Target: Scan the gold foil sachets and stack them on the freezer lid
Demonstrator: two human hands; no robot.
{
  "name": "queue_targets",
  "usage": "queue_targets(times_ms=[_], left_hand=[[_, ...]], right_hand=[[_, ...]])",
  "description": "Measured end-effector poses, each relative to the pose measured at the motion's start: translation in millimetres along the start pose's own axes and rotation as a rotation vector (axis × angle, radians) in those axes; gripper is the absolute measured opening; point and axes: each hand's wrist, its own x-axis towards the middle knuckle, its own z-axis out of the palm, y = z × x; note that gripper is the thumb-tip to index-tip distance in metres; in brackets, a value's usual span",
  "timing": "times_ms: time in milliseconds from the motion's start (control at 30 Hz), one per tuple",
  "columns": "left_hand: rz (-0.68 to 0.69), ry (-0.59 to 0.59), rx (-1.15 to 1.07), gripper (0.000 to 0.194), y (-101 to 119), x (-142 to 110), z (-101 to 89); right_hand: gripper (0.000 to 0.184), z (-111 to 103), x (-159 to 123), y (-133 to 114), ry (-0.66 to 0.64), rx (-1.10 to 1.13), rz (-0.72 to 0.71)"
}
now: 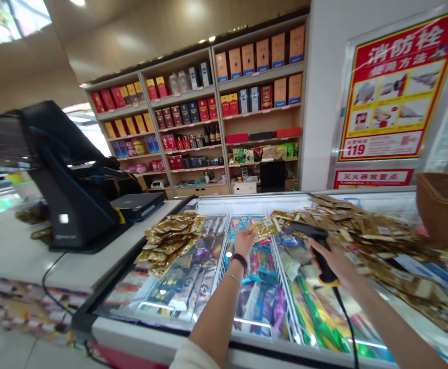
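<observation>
A black barcode scanner (313, 231) is sitting closed in the right hand (333, 261); a gold sachet (265, 229) is touching the left hand (244, 242) (held or not, I cannot tell); more sachets (369, 230) are lying across the chest freezer (150, 341).

Small shop, apparently: boxed-liquor shelving (193, 118), POS terminal (66, 174), chest freezer (150, 338) of packaged goods, handheld barcode scanner (318, 236).

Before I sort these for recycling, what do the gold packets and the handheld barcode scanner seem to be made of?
The gold packets look like metallized plastic film: glossy, with crinkles catching the light, though a foil laminate is possible. The handheld barcode scanner looks like moulded black plastic, with a smooth, low-sheen body.
</observation>
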Motion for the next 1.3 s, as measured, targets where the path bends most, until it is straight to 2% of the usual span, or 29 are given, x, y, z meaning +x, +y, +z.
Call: queue_targets(times_ms=[100,200,333,467,633,1300], left_hand=[[-0.067,0.013,-0.025,0.034,8.8,-3.8,-24.9],[-0.07,0.038,-0.091,0.039,14.6,-7.3,-46.8],[-0.054,0.051,-0.161,0.04,14.3,-9.7,-63.2],[-0.046,0.065,-0.172,0.045,11.7,-9.1,-64.2],[-0.069,0.094,-0.198,0.039,11.3,-8.8,-61.2],[-0.07,0.084,-0.164,0.034,6.0,-5.9,-63.3]], right_hand=[[0.059,29.4,3.4,1.1,-0.098,-0.072,-0.066],[0.059,54.3,4.0,-0.9,-0.146,-0.096,-0.14],[0.059,71.0,-2.4,0.9,-0.213,-0.151,-0.147],[0.061,73.2,-14.1,7.4,-0.232,-0.229,-0.16],[0.058,72.6,-25.2,4.4,-0.18,-0.265,-0.152],[0.058,70.9,-31.0,-4.1,-0.197,-0.286,-0.135]])
